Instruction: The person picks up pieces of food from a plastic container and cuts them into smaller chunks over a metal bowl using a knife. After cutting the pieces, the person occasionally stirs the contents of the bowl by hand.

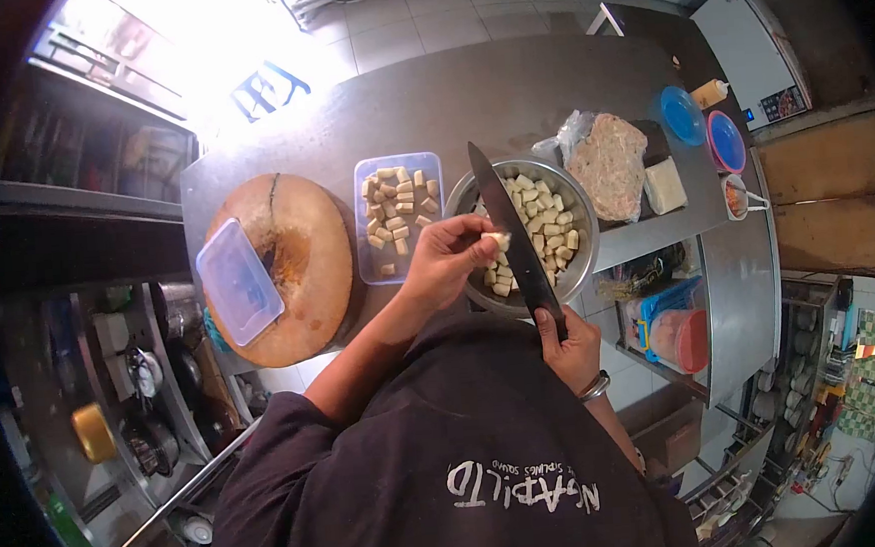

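Observation:
My right hand (569,351) is closed round the handle of a long, dark-bladed kitchen knife (515,234), its blade slanting up and away over a steel bowl (589,254). Pinched in the fingers of my left hand (447,258) is a small pale food chunk (499,241), right beside the blade. Many cut pale chunks (551,216) fill the bowl beneath. Left of the bowl, a clear plastic container (366,258) holds several short beige pieces (393,198), most of them toward its far end.
A round wooden chopping board (304,221) with a plastic lid (241,283) lies on the left of the steel table (387,96). To the right are a bag of minced-looking food (608,166), a white block (665,186), a blue plate (682,115) and a pink-rimmed bowl (726,141).

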`<action>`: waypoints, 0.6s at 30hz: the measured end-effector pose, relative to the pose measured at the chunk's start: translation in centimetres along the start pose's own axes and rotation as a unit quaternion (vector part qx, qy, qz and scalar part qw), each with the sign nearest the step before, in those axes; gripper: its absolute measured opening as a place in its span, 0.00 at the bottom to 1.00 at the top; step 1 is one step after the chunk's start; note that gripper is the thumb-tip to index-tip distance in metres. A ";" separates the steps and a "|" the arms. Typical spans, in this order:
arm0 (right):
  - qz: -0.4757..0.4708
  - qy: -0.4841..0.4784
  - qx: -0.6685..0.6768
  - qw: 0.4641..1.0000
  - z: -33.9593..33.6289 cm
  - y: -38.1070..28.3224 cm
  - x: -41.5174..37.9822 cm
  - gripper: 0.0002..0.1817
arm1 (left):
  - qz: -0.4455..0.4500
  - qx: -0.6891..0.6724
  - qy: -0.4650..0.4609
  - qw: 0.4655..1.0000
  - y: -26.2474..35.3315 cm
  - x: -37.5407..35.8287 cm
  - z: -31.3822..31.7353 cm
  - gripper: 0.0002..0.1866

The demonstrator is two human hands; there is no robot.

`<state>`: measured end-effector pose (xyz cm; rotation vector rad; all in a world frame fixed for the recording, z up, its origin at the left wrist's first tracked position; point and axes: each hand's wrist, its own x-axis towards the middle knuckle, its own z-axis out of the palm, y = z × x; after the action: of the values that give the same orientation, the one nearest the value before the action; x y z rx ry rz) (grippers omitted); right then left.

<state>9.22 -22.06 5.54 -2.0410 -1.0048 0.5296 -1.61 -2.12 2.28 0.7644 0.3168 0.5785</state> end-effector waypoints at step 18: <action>0.028 0.032 0.029 0.999 -0.2 0.1 -0.1 0.16 | 0.039 0.631 0.187 0.752 2.4 -2.3 -9.2 0.13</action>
<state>9.34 -22.24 5.55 -2.0269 -0.8857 0.5139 -8.63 3.00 -2.17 1.9882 1.1145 0.5488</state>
